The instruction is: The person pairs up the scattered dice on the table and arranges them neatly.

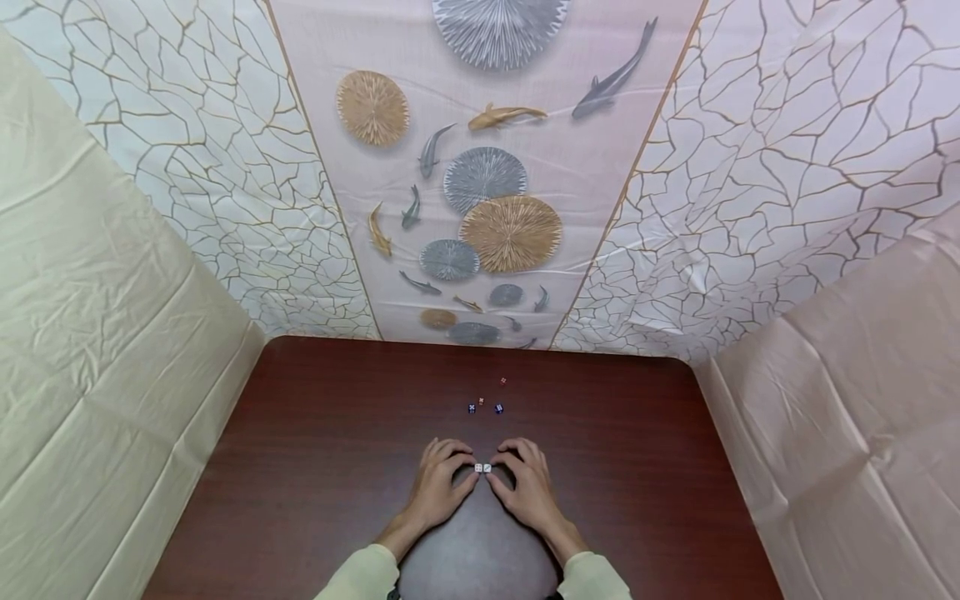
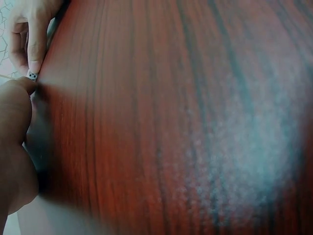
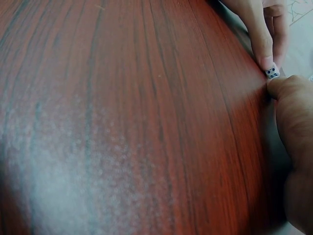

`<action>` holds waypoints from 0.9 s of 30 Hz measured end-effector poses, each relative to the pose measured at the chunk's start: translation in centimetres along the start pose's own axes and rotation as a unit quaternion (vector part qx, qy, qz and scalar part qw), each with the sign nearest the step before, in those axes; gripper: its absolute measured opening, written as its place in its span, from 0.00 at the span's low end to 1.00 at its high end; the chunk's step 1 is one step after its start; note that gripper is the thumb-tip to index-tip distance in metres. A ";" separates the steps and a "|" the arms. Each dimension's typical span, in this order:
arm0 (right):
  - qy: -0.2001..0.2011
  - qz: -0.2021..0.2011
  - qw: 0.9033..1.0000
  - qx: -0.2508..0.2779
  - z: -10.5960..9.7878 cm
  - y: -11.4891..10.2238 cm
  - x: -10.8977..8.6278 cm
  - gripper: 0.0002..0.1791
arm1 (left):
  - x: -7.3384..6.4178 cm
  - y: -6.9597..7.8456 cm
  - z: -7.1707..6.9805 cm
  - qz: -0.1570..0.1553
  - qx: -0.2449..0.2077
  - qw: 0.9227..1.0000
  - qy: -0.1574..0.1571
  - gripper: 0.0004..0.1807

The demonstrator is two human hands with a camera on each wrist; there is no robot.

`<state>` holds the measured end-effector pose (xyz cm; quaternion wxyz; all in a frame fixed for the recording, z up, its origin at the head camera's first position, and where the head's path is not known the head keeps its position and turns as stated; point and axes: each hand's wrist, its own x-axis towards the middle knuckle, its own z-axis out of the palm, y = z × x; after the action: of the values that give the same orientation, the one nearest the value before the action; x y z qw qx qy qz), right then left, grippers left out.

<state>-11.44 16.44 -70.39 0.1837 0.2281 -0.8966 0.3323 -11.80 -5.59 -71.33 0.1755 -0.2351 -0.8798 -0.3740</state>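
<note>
Two white dice sit side by side at the middle of the table, one on the left (image 1: 478,468) and one on the right (image 1: 487,468). My left hand (image 1: 438,485) pinches the left die between thumb and fingertips. From the other side, my right hand (image 1: 529,487) pinches the right die in the same way. Dark pips show on a white die (image 2: 33,76) in the left wrist view, close to both hands' fingertips. The right wrist view also shows a white die (image 3: 272,73) between the hands, its lower part covered by a thumb.
Beyond the hands lie a blue die (image 1: 472,408), another blue die (image 1: 498,408), a small orange-brown die (image 1: 481,402) and a red die (image 1: 503,381). The dark red wooden table (image 1: 322,433) meets a patterned curtain (image 1: 465,183) at its far edge. Pale cloth hangs along both sides.
</note>
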 end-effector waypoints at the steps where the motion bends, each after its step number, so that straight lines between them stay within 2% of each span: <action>1: -0.001 0.001 1.000 0.000 0.0 0.0 0.0 0.12 | 0.0 0.0 0.0 0.001 0.002 1.000 0.002 0.10; 5: 0.003 -0.003 1.000 0.000 0.2 0.1 0.0 0.13 | 0.0 -0.1 0.2 0.003 0.010 1.000 0.010 0.10; 19: 0.008 -0.010 1.000 0.008 0.1 0.1 0.1 0.13 | 0.0 0.1 0.0 -0.017 -0.009 1.000 -0.012 0.10; 27: 0.013 -0.011 1.000 0.003 0.4 0.3 -0.1 0.13 | -0.2 -0.1 0.5 -0.004 0.013 1.000 0.004 0.11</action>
<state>-11.55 16.44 -70.87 0.1986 0.2340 -0.8907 0.3355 -11.77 -5.34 -71.75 0.1804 -0.2277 -0.8848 -0.3642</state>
